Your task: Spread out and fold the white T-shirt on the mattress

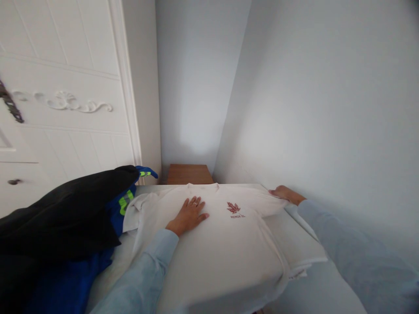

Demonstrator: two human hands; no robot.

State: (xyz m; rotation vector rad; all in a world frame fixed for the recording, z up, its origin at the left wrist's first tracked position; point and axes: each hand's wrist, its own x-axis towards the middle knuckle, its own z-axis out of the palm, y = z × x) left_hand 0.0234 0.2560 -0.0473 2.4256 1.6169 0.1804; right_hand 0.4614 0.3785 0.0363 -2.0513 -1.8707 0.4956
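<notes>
Through the head camera I see the white T-shirt point(209, 257) spread front up across the lower middle of the frame, its neckline toward the top and a reddish leaf print point(233, 208) right of centre. My left hand point(189, 215) lies flat on the chest below the neckline, fingers a little apart, a ring on one, pinching nothing. My right hand point(288, 194), right of centre, touches the outer end of the shirt sleeve point(270, 203); its fingers are mostly hidden, so I cannot tell how firmly they close on the cloth. Just beside the shirt, at lower right, is folded white cloth point(307, 255). A black garment point(68, 205) lies over a blue garment point(62, 283) with yellow-green bands at lower left. Behind, a brown wooden piece point(190, 174) sits near the wall corner, and a white wardrobe point(81, 146) fills the upper left.
</notes>
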